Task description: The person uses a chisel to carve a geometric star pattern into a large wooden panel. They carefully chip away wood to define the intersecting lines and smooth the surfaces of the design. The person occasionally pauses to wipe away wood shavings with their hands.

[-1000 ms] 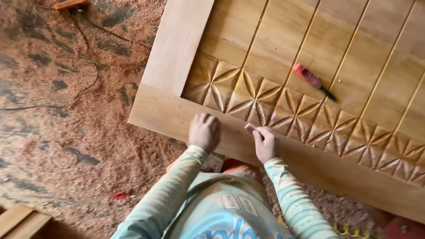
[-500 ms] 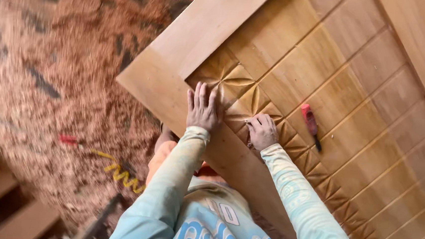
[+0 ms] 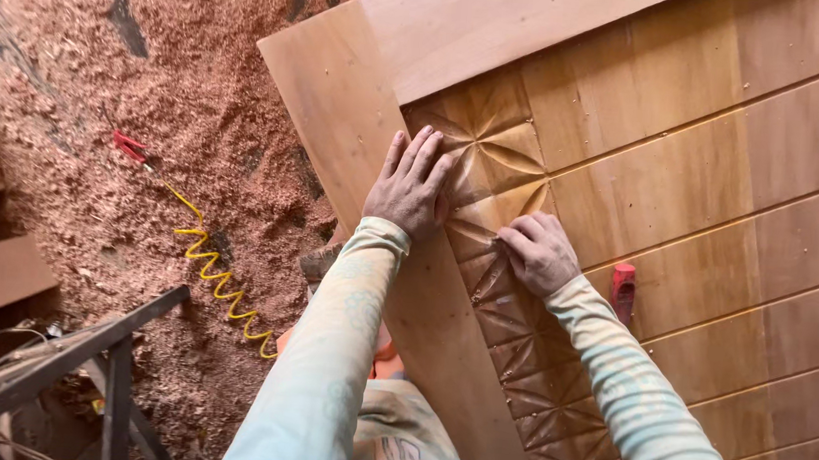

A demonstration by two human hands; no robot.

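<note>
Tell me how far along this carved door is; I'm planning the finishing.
Done: a strip of star-shaped carved squares runs down the wooden door panel. In hand: the left hand lies flat at the top carving, while the right hand presses beside it, fingers curled. Left: cannot tell; the red-handled tool lies unused.

We have only one view, from a camera worn on the head, and it looks steeply down along our own arms. Our sleeves enter from the bottom edge, so the lens sits above and a little behind the hands. The left hand (image 3: 409,186) and the right hand (image 3: 537,252) lie near the middle of the frame, quite close to the camera. The wooden door panel (image 3: 720,184) fills the right half and runs out of the frame at the top and right. The sawdust floor (image 3: 133,67) takes the left half, farther below. No second view shares this scene
</note>
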